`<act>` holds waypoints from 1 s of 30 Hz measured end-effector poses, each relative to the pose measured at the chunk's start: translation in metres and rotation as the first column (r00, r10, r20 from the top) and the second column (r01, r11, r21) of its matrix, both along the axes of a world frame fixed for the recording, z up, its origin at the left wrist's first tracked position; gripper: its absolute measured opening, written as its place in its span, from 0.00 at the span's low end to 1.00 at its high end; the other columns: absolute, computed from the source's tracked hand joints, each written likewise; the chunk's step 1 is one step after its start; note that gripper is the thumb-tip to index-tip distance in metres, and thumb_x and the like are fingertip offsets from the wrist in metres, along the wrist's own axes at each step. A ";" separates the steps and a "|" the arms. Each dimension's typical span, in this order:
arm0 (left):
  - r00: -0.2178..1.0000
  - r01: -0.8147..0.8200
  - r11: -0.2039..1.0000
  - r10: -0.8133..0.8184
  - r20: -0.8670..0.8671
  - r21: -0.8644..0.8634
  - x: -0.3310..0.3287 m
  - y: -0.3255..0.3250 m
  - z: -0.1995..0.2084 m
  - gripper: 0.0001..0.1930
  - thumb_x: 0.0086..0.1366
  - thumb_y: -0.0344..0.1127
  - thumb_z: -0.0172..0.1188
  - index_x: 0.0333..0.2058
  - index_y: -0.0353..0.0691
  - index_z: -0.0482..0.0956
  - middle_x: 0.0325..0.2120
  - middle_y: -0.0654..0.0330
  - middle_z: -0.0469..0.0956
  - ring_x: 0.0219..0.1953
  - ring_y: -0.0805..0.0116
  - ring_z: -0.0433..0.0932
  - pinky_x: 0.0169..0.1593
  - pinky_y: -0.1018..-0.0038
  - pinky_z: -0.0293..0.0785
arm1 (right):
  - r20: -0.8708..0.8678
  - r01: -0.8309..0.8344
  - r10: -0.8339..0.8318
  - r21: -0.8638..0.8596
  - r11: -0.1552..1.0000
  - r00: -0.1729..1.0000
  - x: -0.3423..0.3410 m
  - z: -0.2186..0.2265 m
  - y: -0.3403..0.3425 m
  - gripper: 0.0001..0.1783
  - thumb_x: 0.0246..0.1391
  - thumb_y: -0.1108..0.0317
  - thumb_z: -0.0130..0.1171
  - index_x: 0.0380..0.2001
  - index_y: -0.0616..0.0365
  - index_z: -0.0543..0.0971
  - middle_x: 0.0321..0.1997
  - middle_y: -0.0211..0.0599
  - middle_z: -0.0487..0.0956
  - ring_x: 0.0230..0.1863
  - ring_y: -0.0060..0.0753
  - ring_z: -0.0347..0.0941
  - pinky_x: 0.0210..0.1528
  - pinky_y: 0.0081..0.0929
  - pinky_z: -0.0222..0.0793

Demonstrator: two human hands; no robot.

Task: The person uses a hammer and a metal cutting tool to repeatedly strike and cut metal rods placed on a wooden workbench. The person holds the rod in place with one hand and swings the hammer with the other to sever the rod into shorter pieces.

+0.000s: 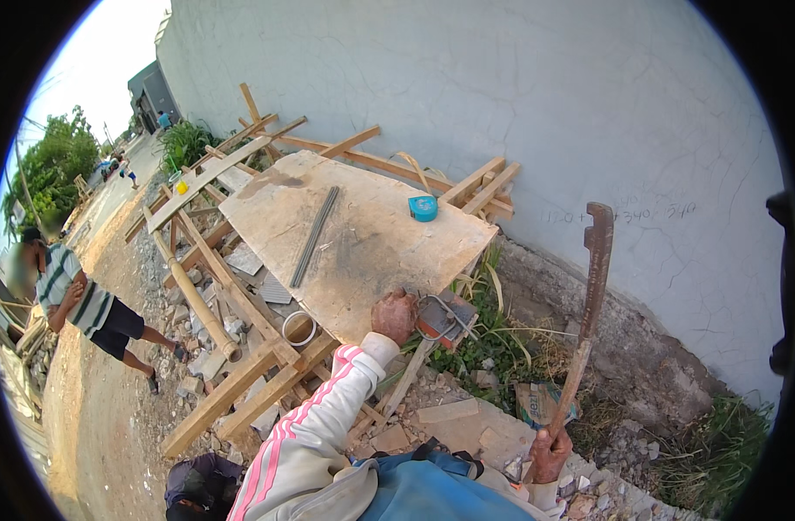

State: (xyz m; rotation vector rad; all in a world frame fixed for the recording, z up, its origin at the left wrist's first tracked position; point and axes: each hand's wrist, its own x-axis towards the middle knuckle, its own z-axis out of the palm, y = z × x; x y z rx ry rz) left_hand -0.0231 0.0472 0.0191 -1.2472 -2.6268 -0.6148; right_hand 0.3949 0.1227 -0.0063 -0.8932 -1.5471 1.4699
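My left hand (395, 314) is closed at the near edge of a worn board (371, 252), its fingers against one end of a bent steel rod (455, 318). The looped rod lies over a small reddish block (437, 326) beside the board. In my right hand (549, 453), lower right, is the lower end of a long rusty bending bar (591, 291). Its notched, hooked head points up and away, apart from the block. A bundle of thin grey steel rods (315, 236) rests on the board, left of a blue tape measure (423, 207).
Crossed timber beams (232, 282) and a white ring (299, 328) stand left of the board. A pale wall (502, 95) runs along the far right. Rubble (589, 486) and weeds (719, 451) cover the ground nearby. A person (89, 300) in a striped shirt stands left.
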 end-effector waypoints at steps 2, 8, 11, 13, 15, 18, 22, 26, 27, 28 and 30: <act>0.991 -0.035 0.999 0.035 -0.131 -0.003 0.007 0.004 -0.003 0.09 0.61 0.38 0.60 0.37 0.45 0.85 0.37 0.54 0.81 0.43 0.52 0.81 0.46 0.56 0.79 | -0.004 -0.014 0.014 0.105 0.994 1.000 -0.006 0.005 0.008 0.22 0.62 0.48 0.64 0.31 0.56 0.72 0.18 0.22 0.66 0.17 0.15 0.61 0.19 0.21 0.57; 0.980 -0.148 0.989 0.149 -0.133 0.020 0.021 0.012 -0.008 0.09 0.63 0.37 0.57 0.38 0.43 0.83 0.38 0.54 0.79 0.45 0.54 0.79 0.50 0.56 0.75 | 0.305 -0.060 -0.034 0.293 0.954 0.952 -0.021 0.015 0.020 0.30 0.63 0.40 0.57 0.30 0.61 0.71 0.18 0.29 0.64 0.20 0.24 0.59 0.24 0.29 0.53; 0.982 -0.183 0.983 0.182 -0.050 -0.016 0.023 0.013 -0.009 0.12 0.64 0.36 0.54 0.44 0.45 0.82 0.41 0.54 0.78 0.49 0.53 0.77 0.52 0.57 0.73 | 0.318 -0.176 0.087 0.264 0.948 0.944 -0.017 0.014 0.023 0.30 0.63 0.41 0.57 0.30 0.61 0.70 0.18 0.30 0.62 0.21 0.24 0.56 0.24 0.30 0.52; 0.982 -0.186 0.983 0.186 -0.038 0.009 0.021 0.014 -0.010 0.13 0.64 0.36 0.54 0.45 0.46 0.82 0.40 0.53 0.78 0.49 0.52 0.77 0.52 0.56 0.72 | 0.327 -0.272 0.199 0.195 0.942 0.924 -0.012 0.011 0.030 0.27 0.64 0.45 0.59 0.30 0.61 0.70 0.19 0.32 0.62 0.25 0.26 0.56 0.26 0.31 0.54; 0.981 -0.192 0.980 0.193 -0.016 0.061 0.020 0.014 -0.014 0.12 0.63 0.35 0.56 0.44 0.47 0.83 0.41 0.54 0.78 0.48 0.52 0.77 0.52 0.57 0.72 | 0.283 -0.328 0.292 0.089 0.940 0.914 -0.007 0.008 0.040 0.25 0.63 0.47 0.60 0.30 0.61 0.71 0.20 0.33 0.63 0.26 0.27 0.57 0.27 0.31 0.56; 0.977 -0.212 0.967 0.213 0.012 0.139 0.021 0.014 -0.018 0.12 0.60 0.34 0.60 0.43 0.48 0.83 0.42 0.55 0.79 0.48 0.53 0.77 0.52 0.57 0.71 | 0.370 -0.406 0.335 0.131 0.905 0.866 -0.002 0.012 0.064 0.24 0.63 0.49 0.61 0.30 0.61 0.71 0.19 0.33 0.64 0.24 0.27 0.57 0.27 0.31 0.57; 0.969 -0.247 0.954 0.243 0.047 0.172 0.025 0.015 -0.019 0.14 0.57 0.32 0.63 0.43 0.48 0.83 0.42 0.56 0.79 0.48 0.54 0.76 0.52 0.56 0.69 | 0.566 -0.468 0.255 0.271 0.841 0.784 -0.007 0.027 0.093 0.26 0.63 0.47 0.61 0.29 0.62 0.73 0.15 0.40 0.63 0.17 0.38 0.59 0.22 0.36 0.58; 0.973 -0.233 0.948 0.226 0.053 0.218 0.027 0.015 -0.019 0.13 0.58 0.32 0.61 0.44 0.47 0.84 0.41 0.54 0.79 0.46 0.51 0.76 0.51 0.56 0.69 | 0.768 -0.548 0.173 0.261 0.795 0.617 -0.014 0.045 0.135 0.29 0.62 0.44 0.60 0.26 0.63 0.76 0.14 0.50 0.67 0.18 0.56 0.66 0.24 0.44 0.63; 0.973 -0.231 0.946 0.225 0.051 0.227 0.027 0.014 -0.019 0.13 0.58 0.32 0.61 0.43 0.47 0.84 0.41 0.54 0.79 0.46 0.51 0.76 0.51 0.56 0.69 | 0.794 -0.570 0.161 0.263 0.778 0.586 -0.016 0.049 0.146 0.29 0.62 0.43 0.59 0.26 0.63 0.76 0.14 0.50 0.67 0.18 0.56 0.67 0.24 0.44 0.64; 0.972 -0.235 0.944 0.228 0.056 0.233 0.027 0.014 -0.019 0.13 0.58 0.32 0.62 0.43 0.47 0.84 0.41 0.54 0.79 0.46 0.51 0.76 0.51 0.56 0.69 | 0.818 -0.592 0.150 0.263 0.762 0.555 -0.017 0.052 0.156 0.29 0.62 0.43 0.59 0.26 0.63 0.76 0.14 0.51 0.67 0.18 0.57 0.67 0.24 0.45 0.64; 0.974 -0.227 0.943 0.223 0.045 0.245 0.027 0.014 -0.019 0.13 0.58 0.32 0.62 0.43 0.46 0.84 0.40 0.54 0.79 0.45 0.51 0.75 0.50 0.56 0.69 | 0.840 -0.626 0.134 0.275 0.730 0.525 -0.023 0.058 0.176 0.31 0.61 0.40 0.58 0.25 0.62 0.76 0.14 0.51 0.67 0.19 0.59 0.70 0.24 0.46 0.64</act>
